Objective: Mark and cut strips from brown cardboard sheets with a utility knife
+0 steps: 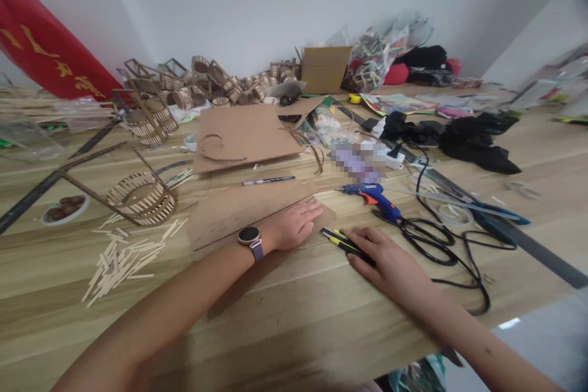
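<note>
My left hand (296, 223), with a watch (249, 236) on its wrist, lies flat on a piece of cardboard (229, 215). Its fingers stretch to the right near the cardboard's far end. A dark straight line, perhaps a cut, runs along the cardboard beside the hand. My right hand (383, 257) is closed over a black and yellow utility knife (342, 241), low at the tabletop. The knife's tip points left toward my left hand and stays apart from it. Behind the cardboard lies a pen (269, 181).
A blue glue gun (373, 194), black-handled scissors (427, 234) and a black cord (478, 278) lie at right. Loose sticks (122, 260), a small stick basket (142, 197) and a white bowl (67, 208) are at left. A larger cardboard sheet (250, 131) lies behind.
</note>
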`<state>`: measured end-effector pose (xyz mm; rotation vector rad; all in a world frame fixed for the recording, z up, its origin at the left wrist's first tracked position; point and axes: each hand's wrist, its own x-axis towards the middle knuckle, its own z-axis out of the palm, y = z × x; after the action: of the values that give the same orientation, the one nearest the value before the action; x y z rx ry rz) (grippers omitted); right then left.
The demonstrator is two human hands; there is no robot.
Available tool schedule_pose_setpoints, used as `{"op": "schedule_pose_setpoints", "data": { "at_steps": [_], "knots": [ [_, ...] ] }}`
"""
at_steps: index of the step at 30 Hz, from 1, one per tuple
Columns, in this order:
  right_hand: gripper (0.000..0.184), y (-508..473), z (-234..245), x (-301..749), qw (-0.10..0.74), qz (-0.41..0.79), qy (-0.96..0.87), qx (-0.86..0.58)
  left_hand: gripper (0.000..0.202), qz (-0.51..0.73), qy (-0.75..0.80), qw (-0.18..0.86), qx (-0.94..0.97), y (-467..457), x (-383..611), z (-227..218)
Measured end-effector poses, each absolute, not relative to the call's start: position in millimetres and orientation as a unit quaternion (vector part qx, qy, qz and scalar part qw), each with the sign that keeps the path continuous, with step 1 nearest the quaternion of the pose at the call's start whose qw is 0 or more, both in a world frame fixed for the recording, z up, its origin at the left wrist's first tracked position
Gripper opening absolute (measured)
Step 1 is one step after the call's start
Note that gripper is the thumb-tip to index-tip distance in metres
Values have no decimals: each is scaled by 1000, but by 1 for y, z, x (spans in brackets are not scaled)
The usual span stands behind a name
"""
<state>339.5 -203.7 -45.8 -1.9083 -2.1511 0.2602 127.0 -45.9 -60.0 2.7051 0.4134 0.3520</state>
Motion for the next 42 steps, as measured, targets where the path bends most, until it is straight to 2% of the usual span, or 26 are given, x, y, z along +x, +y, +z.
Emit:
{"op": "schedule_pose_setpoints", "data": {
  "at_steps": [6,11,42],
  "knots": [
    [45,-200,-45,343,137,97,-741,-650,48,83,110,145,980,-51,91,-49],
    [47,-200,-45,344,135,99,-744,-647,50,48,120,149,980,-58,62,-52],
    [44,-198,-42,338,149,113,-751,-634,50,59,141,164,975,-60,64,-56]
  ]
}}
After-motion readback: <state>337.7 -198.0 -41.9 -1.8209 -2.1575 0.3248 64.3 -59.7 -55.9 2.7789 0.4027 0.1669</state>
